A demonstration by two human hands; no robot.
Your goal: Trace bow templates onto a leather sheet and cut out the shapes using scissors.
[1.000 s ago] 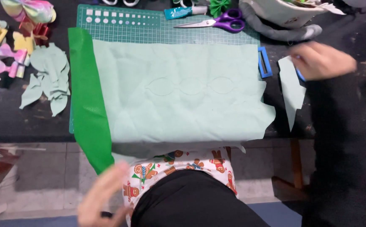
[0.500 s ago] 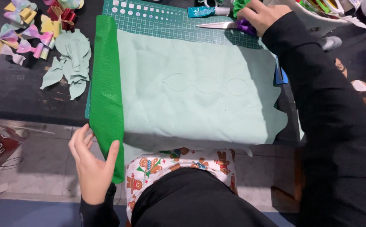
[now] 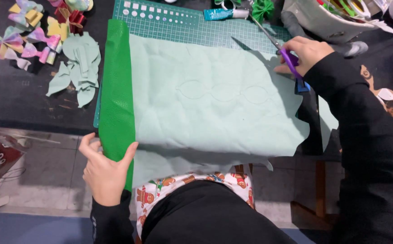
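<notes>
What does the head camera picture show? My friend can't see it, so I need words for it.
A person's right hand holds purple-handled scissors over a pale mint sheet with traced bow outlines, spread on a green cutting mat. Their left hand grips a bright green sheet at the table's near edge.

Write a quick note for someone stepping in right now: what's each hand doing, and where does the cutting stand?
Left hand: grips the green sheet's near edge, off the table.
Right hand: holds purple scissors, blades pointing away over the cutting mat.
Pale sheet lies flat on the mat, overlapping the green one.
Done: a bow outline is traced on it.
Left: outline uncut, by the look of it.
</notes>
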